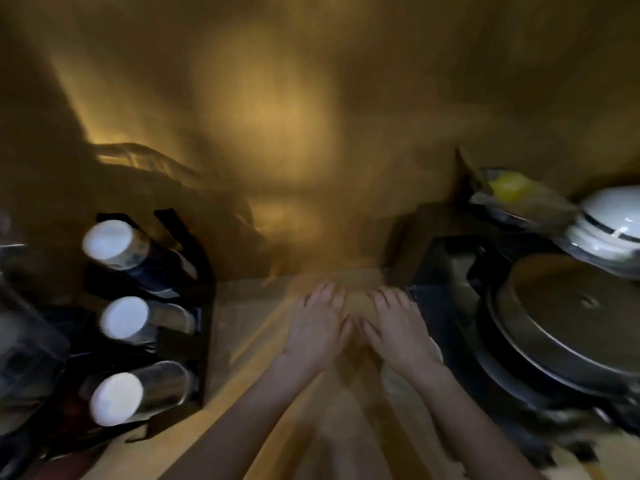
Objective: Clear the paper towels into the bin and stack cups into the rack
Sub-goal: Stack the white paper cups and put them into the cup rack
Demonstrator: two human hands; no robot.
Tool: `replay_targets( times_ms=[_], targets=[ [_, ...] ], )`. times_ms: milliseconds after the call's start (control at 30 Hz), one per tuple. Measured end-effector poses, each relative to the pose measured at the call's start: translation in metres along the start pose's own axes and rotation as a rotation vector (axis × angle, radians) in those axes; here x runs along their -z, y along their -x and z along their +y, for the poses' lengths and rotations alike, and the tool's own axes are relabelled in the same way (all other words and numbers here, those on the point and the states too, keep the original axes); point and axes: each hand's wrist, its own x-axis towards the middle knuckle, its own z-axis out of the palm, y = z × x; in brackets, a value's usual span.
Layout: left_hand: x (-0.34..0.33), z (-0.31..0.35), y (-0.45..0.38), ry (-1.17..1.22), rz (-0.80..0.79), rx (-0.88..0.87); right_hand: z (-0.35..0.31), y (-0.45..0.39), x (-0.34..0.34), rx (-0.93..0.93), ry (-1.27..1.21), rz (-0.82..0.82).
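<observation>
Head view blurred by motion, our left hand [317,323] and right hand [398,327] side by side, palms down, fingers spread, grasping nothing, on the wooden counter [249,327], three cups [114,318] lying in the black rack [201,271] to our left, pan lid [571,306] and white bowls [613,223] to the right, further back.

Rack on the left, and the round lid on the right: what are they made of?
Rack: looks like black, matte plastic or coated metal; flat dark panels hold three cups on their sides. Blur leaves it open.
Lid: probably metal, dull brushed grey with a bright rim line and a small centre knob.
Both hands lie open, empty, on the wooden counter.
</observation>
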Motion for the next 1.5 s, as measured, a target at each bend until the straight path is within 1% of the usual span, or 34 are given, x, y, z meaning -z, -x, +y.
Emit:
replay_targets(
  times_ms=[100,200,267,333,433,567,633,733,800,900,967,1033,1100,1167,1267,1367,1500],
  targets=[
    [-0.028,0.034,-0.005,0.039,-0.146,0.042,0.039,0.028,-0.007,-0.181,-0.002,-0.092],
    [-0.046,0.058,-0.007,0.155,-0.287,0.145,0.065,0.045,-0.012,-0.295,-0.002,-0.137],
    [-0.057,0.066,-0.006,0.204,-0.374,0.199,0.076,0.053,-0.017,-0.368,-0.049,-0.168],
    [-0.064,0.067,-0.005,0.233,-0.426,0.216,0.084,0.059,-0.022,-0.447,-0.151,-0.203],
    [-0.072,0.062,-0.006,0.382,-0.475,0.244,0.091,0.062,-0.029,-0.555,-0.353,-0.217],
    [-0.068,0.054,-0.007,0.614,-0.481,0.325,0.086,0.057,-0.032,-0.624,-0.628,-0.140],
    [-0.059,0.048,-0.003,0.811,-0.481,0.427,0.081,0.051,-0.028,-0.608,-0.701,-0.087],
    [-0.046,0.028,0.006,1.300,-0.523,0.722,0.066,0.044,-0.019,-0.537,-0.799,-0.021],
    [-0.036,0.009,0.016,1.584,-0.528,0.845,0.047,0.039,-0.013,-0.455,-0.906,0.006],
    [-0.019,-0.009,0.033,1.869,-0.547,0.920,0.015,0.037,-0.004,-0.290,-1.072,0.017],
    [-0.006,-0.020,0.047,2.017,-0.528,0.925,-0.008,0.039,-0.003,-0.160,-1.051,-0.023],
    [0.009,-0.033,0.060,2.110,-0.475,0.880,-0.030,0.043,-0.004,-0.023,-0.985,-0.083],
    [0.022,-0.045,0.073,2.126,-0.354,0.840,-0.048,0.046,-0.006,0.039,-0.993,-0.125],
    [0.034,-0.055,0.087,2.049,-0.214,0.832,-0.063,0.047,-0.007,0.041,-1.053,-0.164],
    [0.049,-0.069,0.109,1.779,-0.035,0.808,-0.083,0.045,-0.012,0.030,-1.148,-0.245],
    [0.061,-0.082,0.133,1.569,0.150,0.764,-0.111,0.040,-0.012,0.006,-1.263,-0.337],
    [0.074,-0.099,0.163,1.318,0.310,0.623,-0.154,0.038,-0.010,0.046,-1.312,-0.444]
  ],
)
